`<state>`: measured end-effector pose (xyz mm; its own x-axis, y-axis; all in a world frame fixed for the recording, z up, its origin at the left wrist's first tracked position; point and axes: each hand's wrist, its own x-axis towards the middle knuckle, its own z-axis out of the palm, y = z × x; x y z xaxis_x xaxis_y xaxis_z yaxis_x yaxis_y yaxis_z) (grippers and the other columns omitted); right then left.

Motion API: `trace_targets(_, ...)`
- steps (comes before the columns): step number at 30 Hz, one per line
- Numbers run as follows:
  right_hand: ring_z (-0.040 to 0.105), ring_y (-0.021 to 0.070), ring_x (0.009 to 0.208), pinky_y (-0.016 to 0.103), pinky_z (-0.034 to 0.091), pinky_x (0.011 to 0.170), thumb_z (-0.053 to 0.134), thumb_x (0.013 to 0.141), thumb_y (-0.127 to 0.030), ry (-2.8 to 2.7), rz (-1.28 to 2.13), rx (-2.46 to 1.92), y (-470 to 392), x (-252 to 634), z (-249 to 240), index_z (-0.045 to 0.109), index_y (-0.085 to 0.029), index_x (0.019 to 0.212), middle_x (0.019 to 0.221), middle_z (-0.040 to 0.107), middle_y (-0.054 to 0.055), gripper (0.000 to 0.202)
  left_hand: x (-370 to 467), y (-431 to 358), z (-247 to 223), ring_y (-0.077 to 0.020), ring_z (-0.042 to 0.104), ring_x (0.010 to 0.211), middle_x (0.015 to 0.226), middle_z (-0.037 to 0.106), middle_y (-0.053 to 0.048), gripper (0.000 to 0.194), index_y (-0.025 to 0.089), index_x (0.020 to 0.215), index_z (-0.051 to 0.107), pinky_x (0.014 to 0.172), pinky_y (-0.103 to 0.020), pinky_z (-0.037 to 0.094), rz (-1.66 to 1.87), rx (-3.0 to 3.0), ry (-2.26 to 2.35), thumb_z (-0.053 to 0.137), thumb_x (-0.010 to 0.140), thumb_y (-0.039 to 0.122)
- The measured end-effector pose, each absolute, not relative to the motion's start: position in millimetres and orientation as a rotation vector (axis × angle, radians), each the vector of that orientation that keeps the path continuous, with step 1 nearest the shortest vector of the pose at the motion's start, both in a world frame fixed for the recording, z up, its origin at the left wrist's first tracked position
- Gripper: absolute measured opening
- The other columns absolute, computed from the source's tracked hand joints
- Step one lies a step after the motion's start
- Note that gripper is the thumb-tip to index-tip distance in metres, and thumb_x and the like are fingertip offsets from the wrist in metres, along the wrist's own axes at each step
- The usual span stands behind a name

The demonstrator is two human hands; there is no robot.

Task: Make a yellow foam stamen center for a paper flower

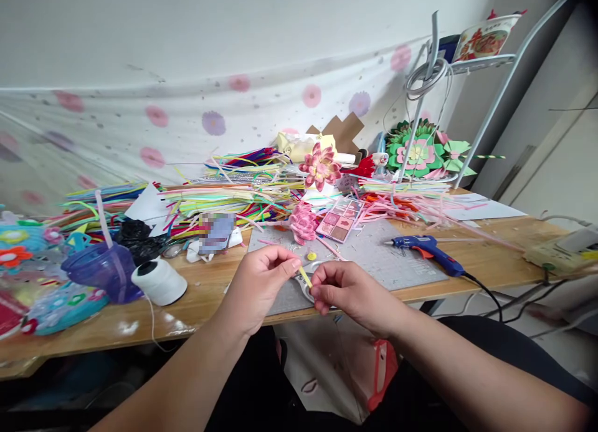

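Observation:
A short yellow strip (pixel 305 277) is stretched between my two hands above the front edge of the grey mat (pixel 275 298). My left hand (pixel 266 276) pinches its upper end between thumb and index finger. The lower end is pinched by my right hand (pixel 343 288). Behind and below the fingers lie scissors (pixel 303 281), partly hidden by my hands. A small yellow round piece (pixel 311 256) rests on the mat just beyond. Farther back are a pink fuzzy flower (pixel 303 222) and a makeup palette (pixel 340 219).
A blue glue gun (pixel 427 250) lies on the mat's right, its cord running off the table (pixel 205 295). At left stand a white thread spool (pixel 159 282) and a purple container (pixel 100 273). Bundles of coloured pipe cleaners (pixel 219 201) line the back.

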<state>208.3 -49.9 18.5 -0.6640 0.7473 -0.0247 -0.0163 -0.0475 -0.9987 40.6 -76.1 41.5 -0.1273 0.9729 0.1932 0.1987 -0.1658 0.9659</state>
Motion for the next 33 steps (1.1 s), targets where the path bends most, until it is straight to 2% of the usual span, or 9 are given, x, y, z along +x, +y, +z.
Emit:
trace_targets(7, 0.052, 0.0107, 0.056, 0.025, 0.041, 0.059, 0.059, 0.070, -0.017, -1.976, 1.785, -0.779, -51, 216, 21, 0.058, -0.014, 0.072, 0.061, 0.058, -0.001, 0.003, 29, -85, 46, -0.0136, 0.051, 0.062, 0.060, 0.059, 0.002, 0.011, 0.016, 0.065, 0.065, 0.060, -0.024, 0.039, 1.380, 1.419, 1.392, 0.069, 0.070, 0.025)
trace_targets(11, 0.047, 0.0110, 0.064, 0.025, 0.038, 0.062, 0.058, 0.079, -0.032, -1.832, 1.569, -0.792, -53, 213, 27, 0.062, -0.014, 0.081, 0.071, 0.056, 0.000, 0.018, 30, -92, 52, -0.0144, 0.052, 0.061, 0.060, 0.061, 0.001, 0.012, 0.016, 0.061, 0.066, 0.060, -0.025, 0.039, 1.345, 1.438, 1.388, 0.070, 0.069, 0.024)
trace_targets(14, 0.042, 0.0101, 0.060, 0.024, 0.033, 0.057, 0.062, 0.077, -0.039, -1.787, 1.583, -0.732, -57, 205, 29, 0.062, -0.013, 0.078, 0.068, 0.053, -0.001, 0.026, 33, -95, 54, -0.0143, 0.052, 0.061, 0.060, 0.062, 0.001, 0.011, 0.016, 0.061, 0.068, 0.060, -0.025, 0.039, 1.345, 1.422, 1.367, 0.070, 0.069, 0.023)
trace_targets(17, 0.038, 0.0086, 0.055, 0.022, 0.029, 0.052, 0.066, 0.073, -0.037, -1.747, 1.608, -0.725, -60, 199, 27, 0.060, -0.014, 0.071, 0.060, 0.050, -0.003, 0.023, 37, -95, 54, -0.0132, 0.053, 0.061, 0.059, 0.062, 0.001, 0.011, 0.016, 0.061, 0.069, 0.062, -0.024, 0.040, 1.374, 1.363, 1.326, 0.073, 0.067, 0.023)
trace_targets(21, 0.043, 0.0096, 0.056, 0.023, 0.034, 0.056, 0.066, 0.072, -0.035, -1.613, 1.573, -0.728, -60, 194, 23, 0.057, -0.016, 0.066, 0.059, 0.052, -0.003, 0.022, 43, -97, 49, -0.0160, 0.060, 0.070, 0.076, 0.068, -0.003, 0.021, 0.016, 0.078, 0.073, 0.070, -0.030, 0.048, 1.452, 1.188, 1.233, 0.072, 0.070, 0.036)
trace_targets(23, 0.044, 0.0099, 0.057, 0.024, 0.035, 0.057, 0.066, 0.072, -0.037, -1.553, 1.555, -0.716, -59, 192, 22, 0.056, -0.016, 0.065, 0.060, 0.052, -0.003, 0.024, 47, -99, 44, -0.0181, 0.062, 0.074, 0.081, 0.069, -0.005, 0.026, 0.016, 0.079, 0.072, 0.074, -0.035, 0.050, 1.476, 1.101, 1.186, 0.072, 0.070, 0.040)
trace_targets(28, 0.043, 0.0100, 0.057, 0.024, 0.034, 0.057, 0.065, 0.072, -0.037, -1.544, 1.528, -0.718, -59, 186, 21, 0.056, -0.016, 0.066, 0.061, 0.052, -0.003, 0.024, 59, -99, 34, -0.0144, 0.060, 0.071, 0.070, 0.065, 0.000, 0.017, 0.017, 0.069, 0.069, 0.072, -0.030, 0.049, 1.550, 0.964, 1.152, 0.077, 0.061, 0.029)
trace_targets(33, 0.047, 0.0113, 0.058, 0.025, 0.036, 0.057, 0.062, 0.074, -0.038, -1.685, 1.415, -0.743, -45, 193, 19, 0.059, -0.015, 0.067, 0.063, 0.055, -0.001, 0.023, 54, -89, 32, -0.0137, 0.059, 0.067, 0.068, 0.064, 0.001, 0.014, 0.017, 0.065, 0.065, 0.068, -0.029, 0.048, 1.572, 0.923, 1.177, 0.074, 0.060, 0.026)
